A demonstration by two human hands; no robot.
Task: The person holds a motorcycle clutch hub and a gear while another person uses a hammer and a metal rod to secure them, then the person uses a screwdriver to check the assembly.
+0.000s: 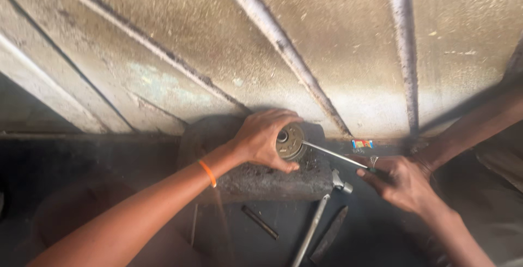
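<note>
Sideways, rod toward disc.

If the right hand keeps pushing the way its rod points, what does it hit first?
The right hand points its thin metal rod up-left at the round metal part gripped by the left hand. The rod's tip already seems to touch it, though depth is unclear.

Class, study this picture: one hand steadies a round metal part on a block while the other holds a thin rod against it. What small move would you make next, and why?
Probably keep the left hand clamped on the round metal part and press the thin rod with the right hand. The rod's tip already meets the part's edge, and the part sits on the stone block, so it may slip without that grip.
</note>
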